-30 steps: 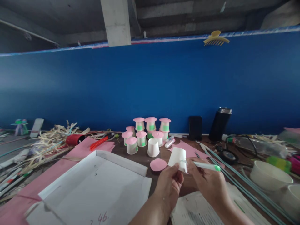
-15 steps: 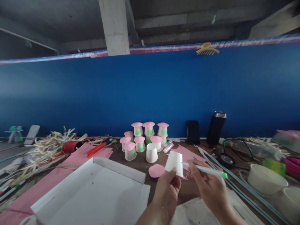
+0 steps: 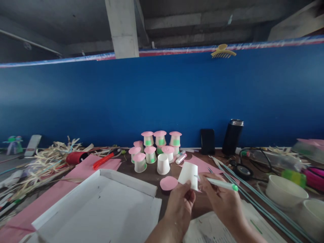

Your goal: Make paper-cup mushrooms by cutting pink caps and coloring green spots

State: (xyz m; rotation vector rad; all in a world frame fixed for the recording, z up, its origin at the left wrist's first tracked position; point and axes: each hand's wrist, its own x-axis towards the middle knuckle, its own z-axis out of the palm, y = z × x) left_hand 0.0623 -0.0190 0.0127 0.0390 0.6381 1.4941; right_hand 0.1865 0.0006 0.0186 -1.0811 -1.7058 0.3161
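Item: white paper cup (image 3: 188,174), upended, pinched at its lower edge by the left hand (image 3: 180,206), held above the desk near centre. At its 3 o'clock, right hand (image 3: 222,199), fingers pressed together around a green-capped marker (image 3: 219,183), tip at the cup wall. Step judged: marking the cup; next calls for a steady cup. At 9 o'clock, pink paper disc (image 3: 168,183); at 11 o'clock, finished pink-topped cups (image 3: 154,148); farther left, white tray (image 3: 101,206).

A brown table (image 3: 149,173) carries a white tray (image 3: 101,206), pink paper sheets (image 3: 83,165), capped cups (image 3: 152,150) (clustered centrally) and white bowls (image 3: 286,190).
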